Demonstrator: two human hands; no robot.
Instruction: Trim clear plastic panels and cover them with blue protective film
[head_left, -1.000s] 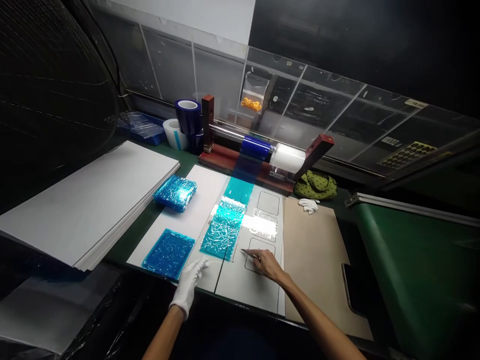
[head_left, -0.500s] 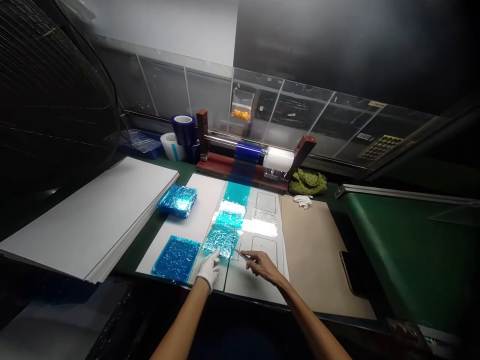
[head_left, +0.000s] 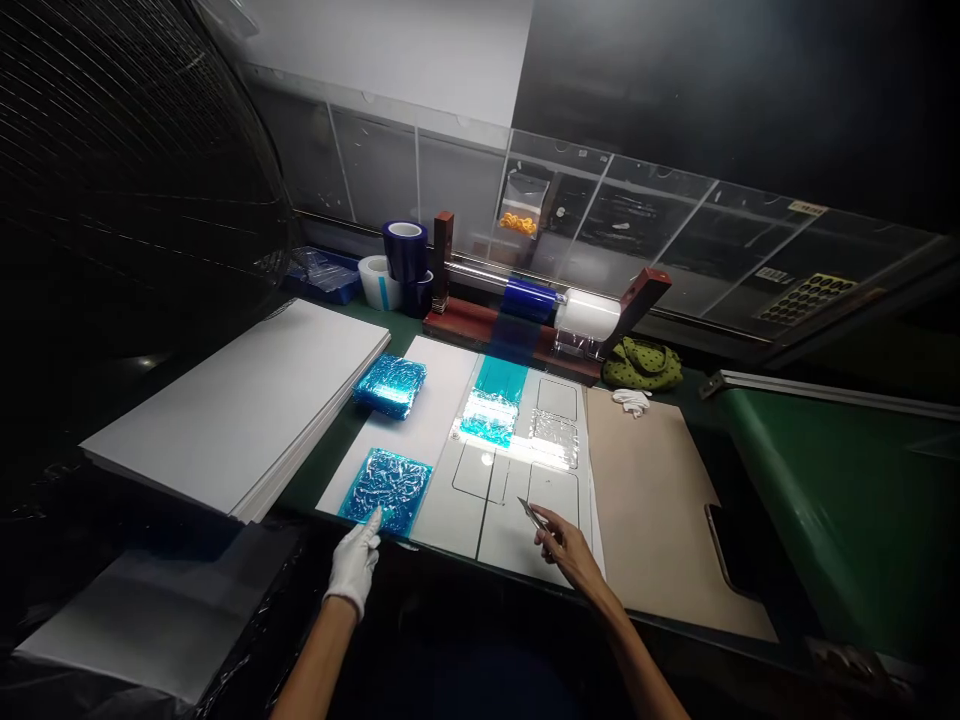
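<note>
My left hand [head_left: 354,568], in a white glove, rests its fingertips on the near edge of a crinkled blue film square [head_left: 391,485]. The fingers look closed on that edge, the thumb being mostly hidden. A slim pointed knife [head_left: 531,513] is held in my bare right hand [head_left: 566,550], its tip just above the white board [head_left: 442,525] with black outlines. Farther up the board, a blue film strip [head_left: 501,376] runs down from a blue film roll [head_left: 532,299] and covers another crinkled piece [head_left: 491,418]. A clear crinkled piece [head_left: 555,438] lies to its right.
A stack of blue film squares [head_left: 391,385] sits beside thick white sheets [head_left: 247,400] on the left. Behind are spare rolls [head_left: 405,250] and the wooden roll stand [head_left: 480,332]. Brown board [head_left: 645,500], a phone [head_left: 727,550] and green cloth pouch [head_left: 641,364] lie right.
My left hand has carried the blue film square left from the outlined board onto the near-left blue piece. My right hand keeps the knife over the board. The camera view has shifted.
</note>
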